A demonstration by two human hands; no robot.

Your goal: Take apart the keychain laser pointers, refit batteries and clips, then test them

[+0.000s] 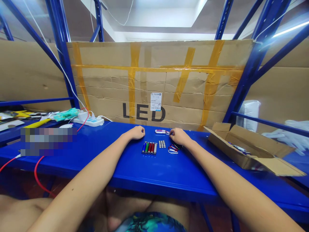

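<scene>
My left hand [136,132] rests on the blue table [135,167] as a closed fist with nothing visible in it. My right hand [178,136] lies curled on the table, fingertips touching a small flashlight [161,131] at the far side. Between the hands lies a row of several coloured mini flashlights [149,148], a cluster of button cells [162,144] and a pile of carabiner clips [173,149] just under my right hand.
An open cardboard box [251,149] sits at the right. A white power strip [89,121] with cables lies at the left, beside clutter. A taped cardboard sheet marked LED [154,83] stands behind the table. Blue rack posts flank it.
</scene>
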